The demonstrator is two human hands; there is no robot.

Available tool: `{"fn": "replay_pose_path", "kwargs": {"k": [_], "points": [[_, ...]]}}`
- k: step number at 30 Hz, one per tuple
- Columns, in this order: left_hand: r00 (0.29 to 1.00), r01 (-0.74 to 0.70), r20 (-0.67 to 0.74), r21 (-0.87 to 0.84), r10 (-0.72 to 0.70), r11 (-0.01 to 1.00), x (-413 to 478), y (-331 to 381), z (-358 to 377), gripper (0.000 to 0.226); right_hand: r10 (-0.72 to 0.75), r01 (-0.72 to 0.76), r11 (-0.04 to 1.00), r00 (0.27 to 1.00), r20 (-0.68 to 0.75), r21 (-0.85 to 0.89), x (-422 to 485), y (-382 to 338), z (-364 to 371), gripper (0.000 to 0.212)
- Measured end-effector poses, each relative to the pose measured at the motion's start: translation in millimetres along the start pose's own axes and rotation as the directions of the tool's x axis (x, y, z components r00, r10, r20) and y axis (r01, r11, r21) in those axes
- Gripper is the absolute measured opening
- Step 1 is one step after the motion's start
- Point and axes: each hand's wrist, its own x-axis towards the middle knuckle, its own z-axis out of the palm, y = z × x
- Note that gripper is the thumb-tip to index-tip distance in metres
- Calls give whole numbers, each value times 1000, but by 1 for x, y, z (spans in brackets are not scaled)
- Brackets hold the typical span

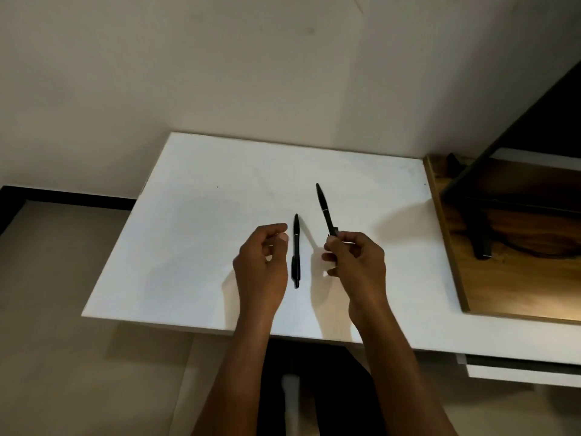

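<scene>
Two black pens are over the white table. One pen lies flat on the tabletop, pointing away from me. My left hand hovers just left of it with loosely curled fingers and holds nothing. My right hand grips the lower end of the second pen, which is lifted and tilts up and to the left, away from me.
A wooden board lies on the right with a dark stand leg on it, and a dark slanted panel above. A pale wall rises behind the table. The floor shows on the left and below the table's front edge.
</scene>
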Motion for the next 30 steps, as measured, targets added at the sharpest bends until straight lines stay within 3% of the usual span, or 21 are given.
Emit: {"fn": "replay_pose_path", "kwargs": {"k": [2, 6, 8, 13, 19, 22, 24, 26, 27, 30], "points": [[994, 92, 69, -92, -86, 991, -4, 4, 9, 17, 30, -45, 992, 991, 129, 121, 1, -2, -6, 11], [941, 285, 271, -322, -200, 903, -12, 11, 21, 20, -40, 8, 996, 929, 369, 87, 2, -2, -19, 19], [929, 326, 301, -390, -216, 861, -13, 13, 22, 21, -36, -26, 991, 896, 442, 133, 0, -1, -24, 22], [892, 446, 293, -437, -345, 781, -9, 10, 20, 19, -3, -102, 935, 956, 294, 340, 4, -4, -35, 26], [790, 568, 523, -425, -321, 705, -14, 9, 22, 13, -5, -96, 846, 982, 188, 524, 7, -3, -33, 20], [787, 504, 560, -339, -260, 794, -14, 9, 23, 18, -82, -35, 813, 981, 174, 581, 7, -3, -31, 19], [854, 302, 489, -188, -177, 935, -13, 7, 24, 14, -151, 39, 835, 976, 160, 549, 8, -4, -31, 23], [926, 86, 374, -52, -61, 995, -13, 5, 25, 12, -198, 125, 901, 970, 138, 415, 8, -4, -33, 26], [946, 46, 323, -43, -30, 998, -14, 5, 26, 12, -218, 168, 935, 967, 134, 314, 8, -3, -35, 27], [966, 94, 254, -177, -47, 980, -13, 8, 26, 17, -261, 254, 965, 941, 214, 60, 9, 2, -37, 26]]}}
